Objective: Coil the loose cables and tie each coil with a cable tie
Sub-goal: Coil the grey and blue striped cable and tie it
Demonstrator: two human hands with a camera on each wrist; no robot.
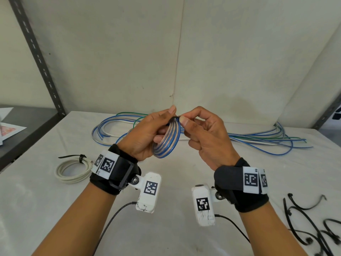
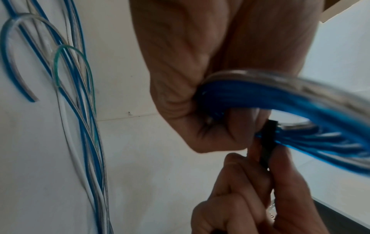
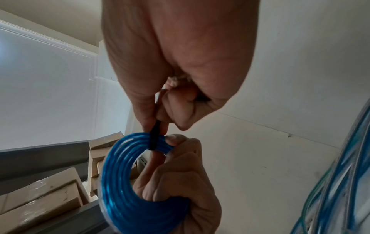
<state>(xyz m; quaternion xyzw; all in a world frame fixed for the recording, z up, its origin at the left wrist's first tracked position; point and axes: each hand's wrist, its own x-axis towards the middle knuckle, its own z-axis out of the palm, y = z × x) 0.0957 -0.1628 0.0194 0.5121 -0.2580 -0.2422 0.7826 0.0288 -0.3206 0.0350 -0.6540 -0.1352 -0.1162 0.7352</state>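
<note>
Two hands meet above a white table [image 1: 184,200], both working on one small coil of blue and clear cable [image 1: 167,138]. The left hand [image 1: 147,137] curls its fingers round the coil and holds it upright in the air, thumb stretched up along the top edge. The right hand [image 1: 206,139] pinches a black cable tie [image 2: 267,142] that wraps the top of the coil; thumb and forefinger are closed on the tie, and the other fingers are curled in. In the right wrist view the tie [image 3: 154,136] runs from the pinch down across the blue loops, touching them. Whether the tie is pulled fully tight cannot be told.

Behind the coil, farther back on the table, lies a heap of loose cables [image 1: 258,139] in blue, clear, white and green, spread in long loops to both sides. Left of the coil and nearer the person, a white cable coil [image 1: 72,171] rests flat on the table, already bound with a black tie [image 1: 82,157]. Right of the coil and nearer the person, several spare black cable ties [image 1: 302,218] lie scattered by the table's edge. Each wrist wears a black strap with a white camera block hanging under it.
</note>
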